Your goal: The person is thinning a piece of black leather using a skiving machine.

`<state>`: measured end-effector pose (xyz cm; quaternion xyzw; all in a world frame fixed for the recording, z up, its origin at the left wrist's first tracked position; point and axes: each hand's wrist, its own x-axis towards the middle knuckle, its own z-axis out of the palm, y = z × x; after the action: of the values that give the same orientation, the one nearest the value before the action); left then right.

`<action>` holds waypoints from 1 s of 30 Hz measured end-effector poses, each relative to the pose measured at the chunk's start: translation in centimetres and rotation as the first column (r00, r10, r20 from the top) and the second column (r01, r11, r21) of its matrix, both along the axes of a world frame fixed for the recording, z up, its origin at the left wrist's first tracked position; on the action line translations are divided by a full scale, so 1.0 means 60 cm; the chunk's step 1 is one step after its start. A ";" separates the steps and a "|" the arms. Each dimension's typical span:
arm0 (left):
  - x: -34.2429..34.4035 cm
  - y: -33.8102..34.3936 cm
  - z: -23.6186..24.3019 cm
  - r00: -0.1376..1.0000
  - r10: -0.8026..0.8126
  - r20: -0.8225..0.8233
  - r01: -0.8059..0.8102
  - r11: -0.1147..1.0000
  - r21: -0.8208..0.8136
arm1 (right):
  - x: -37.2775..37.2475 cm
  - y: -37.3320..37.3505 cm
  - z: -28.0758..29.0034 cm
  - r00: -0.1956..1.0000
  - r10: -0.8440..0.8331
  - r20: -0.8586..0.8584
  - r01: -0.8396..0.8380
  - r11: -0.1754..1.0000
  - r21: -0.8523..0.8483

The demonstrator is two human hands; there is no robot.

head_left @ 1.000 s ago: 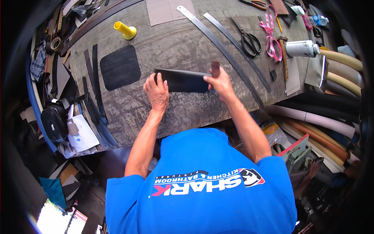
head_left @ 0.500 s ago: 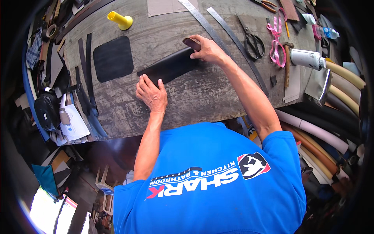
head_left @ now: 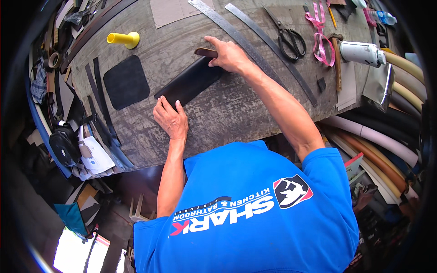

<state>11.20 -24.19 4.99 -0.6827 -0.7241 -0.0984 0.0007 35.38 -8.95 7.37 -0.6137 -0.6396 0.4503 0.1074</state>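
Note:
A long, smooth black leather piece [head_left: 189, 85] lies slantwise on the worn workbench [head_left: 223, 113], its far end up to the right. At its near-left end, my left hand [head_left: 170, 119] presses and steadies the edge, thumb a little apart from the fingers. At the far end, my right hand [head_left: 230, 55] grips a small dark-brown piece [head_left: 205, 53] with a rounded end, index finger stretched above it. Whether that brown piece is joined to the black leather is hidden by the fingers. Left of the leather lies a black square with rounded corners [head_left: 126, 82].
A yellow funnel-shaped object [head_left: 124, 40] stands behind the square. Two metal rulers [head_left: 236, 36], black scissors [head_left: 290, 42], a pink ribbon [head_left: 322, 48], a hammer [head_left: 337, 63] and a white bottle [head_left: 362, 53] lie right. Black strips [head_left: 102, 100] lie left; material rolls [head_left: 373, 139] sit beyond the bench's right edge.
The view has shifted and turned slightly. The black leather slants more steeply, its far end swung away from me with my right hand. Both hands keep their places at its ends.

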 end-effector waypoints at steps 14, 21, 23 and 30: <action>0.022 0.056 0.012 0.843 -0.518 0.144 0.520 0.854 0.026 | -0.003 -0.005 0.006 0.996 -0.016 0.090 0.014 0.999 0.031; 0.052 0.104 0.001 0.648 -0.748 0.145 0.740 0.663 0.112 | -0.010 -0.016 -0.002 0.989 -0.019 0.148 -0.001 0.991 0.132; 0.050 0.111 -0.001 0.628 -0.764 0.147 0.756 0.644 0.116 | -0.013 -0.016 -0.001 0.987 -0.020 0.161 -0.003 0.990 0.144; 0.038 0.124 -0.016 0.575 -0.809 0.124 0.799 0.587 0.127 | 0.028 -0.053 0.014 0.966 -0.257 -0.013 0.256 0.953 0.164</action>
<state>13.47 -16.75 4.01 -0.9254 -0.3300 -0.1658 -0.0858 37.07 -12.13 8.19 -0.6824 -0.5900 0.3757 0.2125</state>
